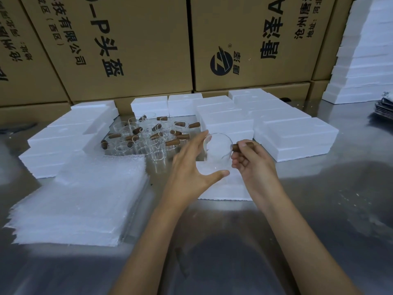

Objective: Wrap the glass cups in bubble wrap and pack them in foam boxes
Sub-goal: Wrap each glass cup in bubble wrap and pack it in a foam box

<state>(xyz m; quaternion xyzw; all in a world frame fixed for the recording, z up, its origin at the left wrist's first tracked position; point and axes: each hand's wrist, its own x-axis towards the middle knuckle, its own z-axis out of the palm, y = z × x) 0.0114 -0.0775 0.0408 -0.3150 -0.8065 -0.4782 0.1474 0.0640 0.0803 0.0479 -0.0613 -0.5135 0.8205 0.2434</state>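
A clear glass cup with a brown wooden handle hangs above the steel table. My right hand grips that handle. My left hand is spread beside the cup, fingertips at its rim and thumb under its base. Just below the cup lies a white foam box. Several more glass cups with brown handles stand crowded together behind it. A thick stack of bubble wrap sheets lies at the left front.
White foam boxes lie in rows to the right, behind and to the left of the cups. A tall foam stack rises at the far right. Large printed cardboard cartons wall off the back.
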